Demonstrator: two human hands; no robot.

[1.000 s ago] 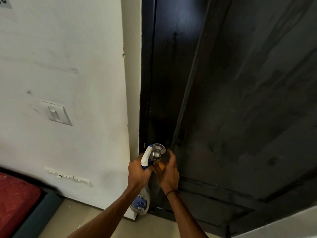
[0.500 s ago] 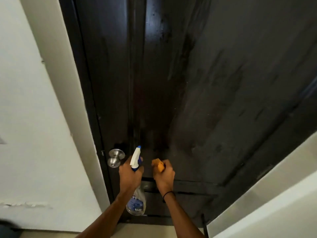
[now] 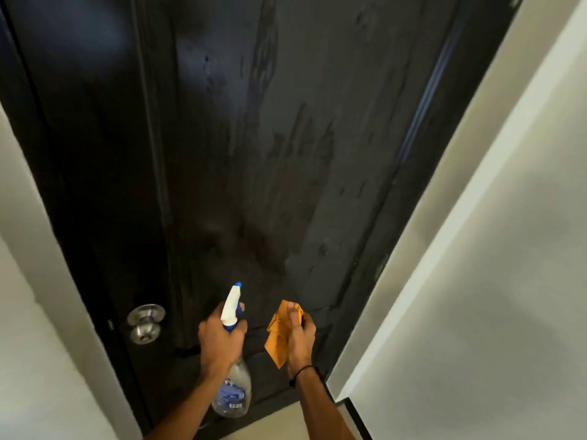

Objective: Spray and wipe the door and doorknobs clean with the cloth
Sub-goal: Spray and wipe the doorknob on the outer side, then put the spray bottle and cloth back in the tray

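2 hands were occupied: left hand (image 3: 220, 339) gripped the spray bottle (image 3: 231, 360), nozzle aimed at the streaked door (image 3: 286, 154); right hand (image 3: 300, 339) clutched the orange cloth (image 3: 278, 333), ready for wiping. Doorknob (image 3: 145, 322) sat left.

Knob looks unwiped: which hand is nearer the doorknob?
Left hand, holding the spray bottle, is just right of the doorknob; right hand with the cloth is farther right.
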